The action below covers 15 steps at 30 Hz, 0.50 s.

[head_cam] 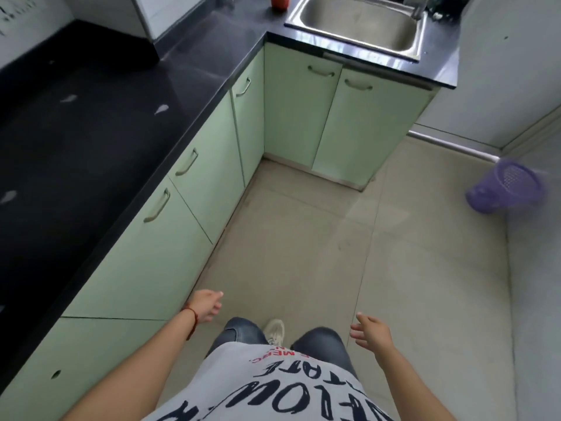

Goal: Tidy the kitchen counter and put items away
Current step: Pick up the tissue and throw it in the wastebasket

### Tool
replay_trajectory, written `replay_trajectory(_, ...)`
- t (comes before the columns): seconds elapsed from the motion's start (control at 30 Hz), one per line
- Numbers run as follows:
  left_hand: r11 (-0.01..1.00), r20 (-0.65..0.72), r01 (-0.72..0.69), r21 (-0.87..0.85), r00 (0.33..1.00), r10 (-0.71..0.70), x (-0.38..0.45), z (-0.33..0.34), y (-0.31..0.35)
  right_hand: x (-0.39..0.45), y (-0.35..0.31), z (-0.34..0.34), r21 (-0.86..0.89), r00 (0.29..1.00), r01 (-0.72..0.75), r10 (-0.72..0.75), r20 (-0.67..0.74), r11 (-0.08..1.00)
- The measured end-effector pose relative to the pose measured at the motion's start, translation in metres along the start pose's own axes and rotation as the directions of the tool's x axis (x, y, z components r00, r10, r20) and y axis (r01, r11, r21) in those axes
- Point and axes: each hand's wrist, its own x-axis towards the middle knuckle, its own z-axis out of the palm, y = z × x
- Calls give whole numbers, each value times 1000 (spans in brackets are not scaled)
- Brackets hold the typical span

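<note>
Countertop (100,123) of black polished stone is seen running in an L along the left and far sides, and its slick, hard surface is judged likely to let anything on it slide when pushed. Pale green cabinets (170,238) are fitted beneath it, with six door handles counted. One steel sink (358,24) is set into the far run, well apart from the person. One lilac mesh wastebasket (505,189) is seen on the tiled floor at the right, near the wall. One red round fruit, probably an apple (280,1), is seen at the far edge of the counter just beside the sink; it is judged firm, light and smooth, best cupped round its middle with the whole hand. About four small pale scraps (161,109) are scattered on the near run; they are judged flimsy and light, best pinched at an edge or swept together. Nothing is held by the left hand (206,305), whose fingers hang loosely curled beside the cabinets, and nothing is held by the right hand (372,331), whose fingers are spread and relaxed above the floor.
</note>
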Motion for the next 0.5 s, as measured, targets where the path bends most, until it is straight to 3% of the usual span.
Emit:
replay_trajectory(0.2, 989, -44, -56, -133, 998, 51, 20, -4, 71, 46, -70, 14, -157, 997, 22, -9, 79, 987)
replay_trajectory(0.37, 929, -114, 55, -365, 988, -103, 23, -10, 67, 82, -147, 43, -311, 976, 134, -70, 209, 941)
replay_trajectory(0.5, 804, -170, 125, -582, 948, -270, 15, -8, 39, 101, -210, 83, -478, 926, 294, -122, 358, 828)
